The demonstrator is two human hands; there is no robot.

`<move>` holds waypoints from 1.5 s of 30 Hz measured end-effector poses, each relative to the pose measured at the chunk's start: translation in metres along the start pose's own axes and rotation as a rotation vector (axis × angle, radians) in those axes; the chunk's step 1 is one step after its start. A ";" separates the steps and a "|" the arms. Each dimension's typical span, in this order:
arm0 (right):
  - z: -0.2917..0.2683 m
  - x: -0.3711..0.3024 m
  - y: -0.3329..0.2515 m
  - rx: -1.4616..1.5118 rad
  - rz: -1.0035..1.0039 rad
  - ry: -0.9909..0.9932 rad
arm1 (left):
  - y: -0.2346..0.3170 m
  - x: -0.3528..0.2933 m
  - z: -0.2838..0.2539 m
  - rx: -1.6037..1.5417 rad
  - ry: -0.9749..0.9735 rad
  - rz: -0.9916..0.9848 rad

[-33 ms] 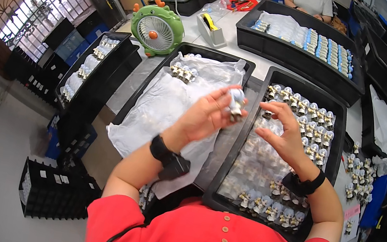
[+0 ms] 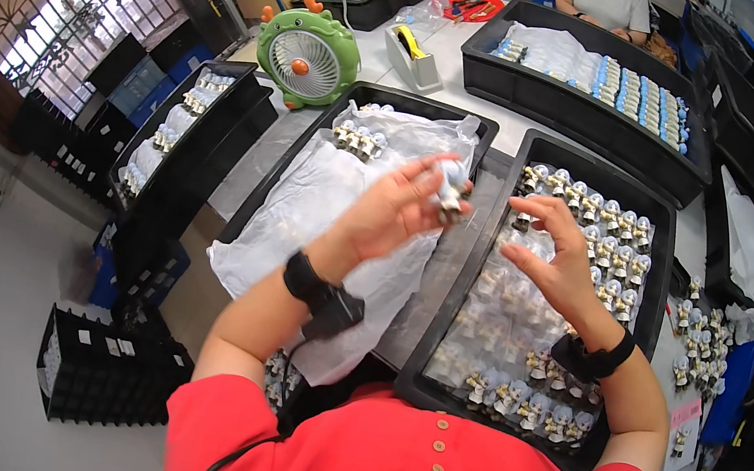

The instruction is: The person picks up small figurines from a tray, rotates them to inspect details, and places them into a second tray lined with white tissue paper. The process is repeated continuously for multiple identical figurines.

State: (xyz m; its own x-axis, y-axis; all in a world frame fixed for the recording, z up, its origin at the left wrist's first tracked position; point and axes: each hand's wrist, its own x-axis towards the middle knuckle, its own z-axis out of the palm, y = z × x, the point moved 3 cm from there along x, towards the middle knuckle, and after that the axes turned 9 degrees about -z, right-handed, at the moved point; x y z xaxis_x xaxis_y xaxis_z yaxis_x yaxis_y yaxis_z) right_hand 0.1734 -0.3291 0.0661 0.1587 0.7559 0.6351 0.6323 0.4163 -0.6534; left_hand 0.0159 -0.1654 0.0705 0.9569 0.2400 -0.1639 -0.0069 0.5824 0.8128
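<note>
Head view, worker in red top at counter [image 2: 483, 65]. Left hand [image 2: 401, 210] clamped on small figurine [image 2: 451, 193], held above gap btw. two black trays. Right hand [image 2: 556, 254] w/ fingers apart, holding nothing, just beside figurine, over right tray [image 2: 662, 241] of standing figurines. Left tray [image 2: 314, 137] lined w/ white plastic sheet [image 2: 325, 188]. Green desk fan [image 2: 309, 57] behind the left tray.

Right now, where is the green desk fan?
In the head view, the green desk fan stands on the table at upper left, just beyond the plastic-lined black tray, with a tape dispenser to its right.
</note>
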 end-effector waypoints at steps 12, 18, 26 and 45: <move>-0.012 0.007 0.013 -0.175 -0.143 0.055 | 0.044 0.063 -0.172 1.631 0.958 0.041; -0.029 0.013 0.035 -0.261 -0.141 0.122 | 0.036 0.076 -0.177 1.892 0.855 -0.105; -0.045 0.012 0.049 -0.314 -0.087 0.129 | 0.036 0.081 -0.187 1.878 0.894 -0.044; -0.033 -0.010 0.104 -0.509 0.159 -0.118 | 0.032 0.001 -0.008 1.325 0.225 0.134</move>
State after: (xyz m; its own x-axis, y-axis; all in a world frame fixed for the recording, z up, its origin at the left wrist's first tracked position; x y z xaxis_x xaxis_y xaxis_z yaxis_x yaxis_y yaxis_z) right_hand 0.2623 -0.3106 0.0054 0.2147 0.8536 0.4747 0.8992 0.0170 -0.4373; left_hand 0.0144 -0.1405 0.0923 0.9023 0.4305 -0.0249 0.3095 -0.6062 0.7326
